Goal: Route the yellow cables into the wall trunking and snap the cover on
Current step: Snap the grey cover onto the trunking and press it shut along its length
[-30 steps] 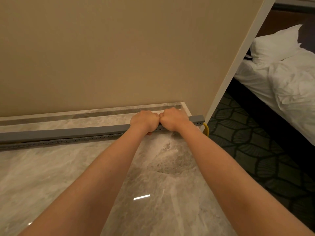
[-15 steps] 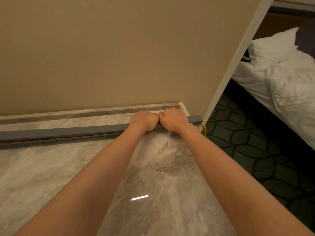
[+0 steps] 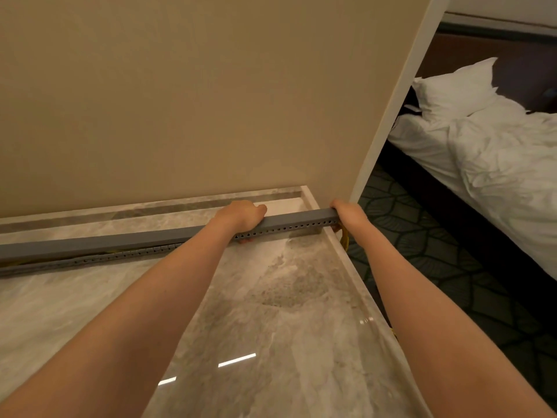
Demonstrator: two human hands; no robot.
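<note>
A long grey trunking [image 3: 126, 241] with its grey cover lies on the marble floor along the beige wall, its perforated side facing me. My left hand [image 3: 241, 217] is curled over the cover near its right part. My right hand [image 3: 348, 214] grips the trunking's right end at the wall corner. Yellow cable [image 3: 344, 239] hangs out just below that end, and a trace of yellow shows in the gap under the cover at the far left [image 3: 18, 262]. Toward the left, the cover sits slightly raised from the base.
The beige wall [image 3: 196, 101] ends in a white corner post [image 3: 391, 116]. Right of it lie dark patterned carpet [image 3: 422, 251] and a bed with white duvet and pillow [image 3: 488, 152]. The marble floor [image 3: 256, 312] has a pale raised edge strip on its right.
My hands were side by side on the cover; now the right hand has slid right to the trunking's end. The left hand stays put, and the view has shifted slightly.
</note>
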